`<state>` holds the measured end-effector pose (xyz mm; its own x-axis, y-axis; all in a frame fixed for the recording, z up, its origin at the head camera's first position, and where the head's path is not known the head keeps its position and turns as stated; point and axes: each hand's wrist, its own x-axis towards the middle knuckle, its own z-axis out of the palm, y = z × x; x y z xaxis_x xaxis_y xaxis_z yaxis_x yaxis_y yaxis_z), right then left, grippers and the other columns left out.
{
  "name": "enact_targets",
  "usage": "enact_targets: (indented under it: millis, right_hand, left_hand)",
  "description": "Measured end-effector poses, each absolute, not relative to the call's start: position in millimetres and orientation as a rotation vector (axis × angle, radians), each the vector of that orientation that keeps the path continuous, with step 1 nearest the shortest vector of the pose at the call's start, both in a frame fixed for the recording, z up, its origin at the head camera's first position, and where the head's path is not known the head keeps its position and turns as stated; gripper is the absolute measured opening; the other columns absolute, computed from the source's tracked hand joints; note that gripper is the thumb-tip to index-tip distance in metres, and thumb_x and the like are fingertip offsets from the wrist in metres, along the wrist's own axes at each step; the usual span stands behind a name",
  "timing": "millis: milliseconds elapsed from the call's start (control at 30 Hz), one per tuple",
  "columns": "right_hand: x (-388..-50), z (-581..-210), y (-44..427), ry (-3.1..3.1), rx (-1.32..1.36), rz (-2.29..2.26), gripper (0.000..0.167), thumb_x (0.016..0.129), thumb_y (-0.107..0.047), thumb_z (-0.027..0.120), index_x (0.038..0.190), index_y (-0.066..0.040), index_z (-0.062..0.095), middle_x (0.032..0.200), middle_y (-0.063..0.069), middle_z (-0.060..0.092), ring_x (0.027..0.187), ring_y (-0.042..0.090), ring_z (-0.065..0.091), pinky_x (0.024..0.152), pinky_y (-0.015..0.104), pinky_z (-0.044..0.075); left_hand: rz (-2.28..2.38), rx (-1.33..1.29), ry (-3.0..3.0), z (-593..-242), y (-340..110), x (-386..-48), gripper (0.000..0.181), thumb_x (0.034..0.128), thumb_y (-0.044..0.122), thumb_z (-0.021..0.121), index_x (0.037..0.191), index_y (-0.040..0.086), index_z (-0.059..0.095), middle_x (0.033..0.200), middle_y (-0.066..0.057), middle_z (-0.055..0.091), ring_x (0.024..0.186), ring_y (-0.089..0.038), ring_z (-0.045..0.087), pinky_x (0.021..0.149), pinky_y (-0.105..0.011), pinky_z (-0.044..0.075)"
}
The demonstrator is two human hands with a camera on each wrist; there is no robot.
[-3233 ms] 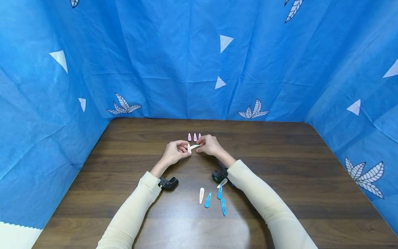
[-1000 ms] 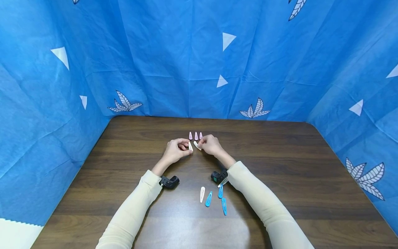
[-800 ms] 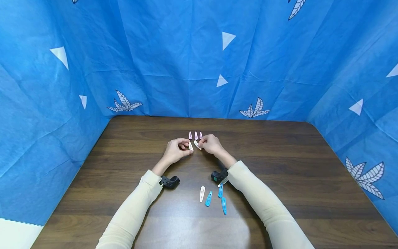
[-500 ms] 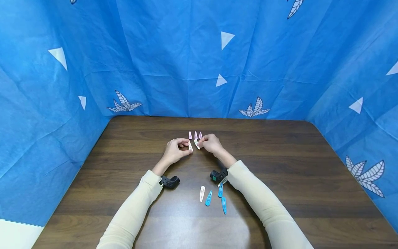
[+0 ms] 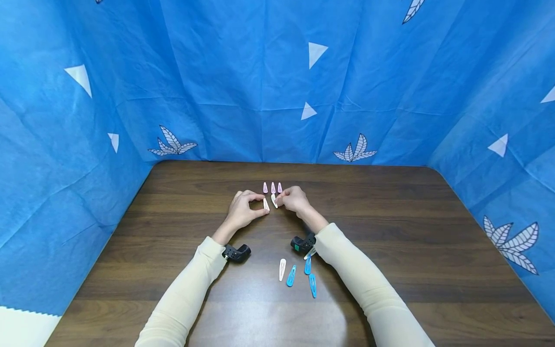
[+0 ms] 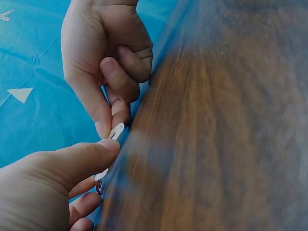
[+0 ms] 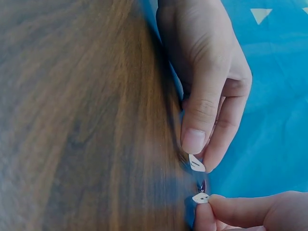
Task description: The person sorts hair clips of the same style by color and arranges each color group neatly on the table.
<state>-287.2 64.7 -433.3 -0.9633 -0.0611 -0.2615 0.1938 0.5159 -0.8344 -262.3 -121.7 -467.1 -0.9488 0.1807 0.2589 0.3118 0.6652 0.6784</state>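
Observation:
In the head view, my left hand (image 5: 245,209) pinches a white snap hair clip (image 5: 266,205) between thumb and fingertips, low over the table. Just right of it, my right hand (image 5: 294,199) pinches the side of a second white hair clip (image 5: 274,201), which slants below the pink row. Three pink hair clips (image 5: 273,187) lie side by side beyond both hands. The right wrist view shows the left hand (image 7: 207,82) above, with its white clip (image 7: 196,163) at the fingertips. At the bottom, the right fingers hold the other white clip (image 7: 201,198).
Nearer the front of the brown wooden table (image 5: 390,231) lie a white hair clip (image 5: 282,270) and three blue hair clips (image 5: 291,275). Another white clip (image 5: 310,253) is partly hidden by the right wrist camera (image 5: 302,244). A blue curtain (image 5: 243,96) encloses the table's back and sides.
The right hand's white clip has turned from nearly crosswise to a steeper slant beneath the pink row. The left hand keeps its clip and has barely moved.

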Motion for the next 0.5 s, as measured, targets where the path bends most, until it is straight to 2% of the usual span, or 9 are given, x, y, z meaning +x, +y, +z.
enact_targets:
  millis: [167,500]
  right_hand:
    - [-286.5,-431.0,62.2,2.617,0.086,-1.325,0.006,0.079,-0.009,0.072,0.074,-0.011,0.074,0.084,0.0,0.067,0.076,0.015,0.05,0.06,0.024,0.037]
    - [-282.9,-432.9,59.6,2.779,0.012,-1.184,0.006,0.076,-0.013,0.074,0.07,-0.012,0.075,0.077,0.0,0.07,0.069,0.015,0.052,0.057,0.024,0.038]
  left_hand:
    - [-1.108,-0.418,-2.726,-466.3,-121.6,-261.8,0.044,0.0721,0.028,0.085,0.111,0.011,0.075,0.108,-0.008,0.066,0.103,-0.026,0.051,0.086,-0.041,0.042]
    - [-1.065,-0.424,-2.781,-464.6,-120.6,-258.8,0.045,0.0748,0.028,0.083,0.115,0.011,0.073,0.107,-0.008,0.062,0.102,-0.026,0.048,0.083,-0.04,0.041]
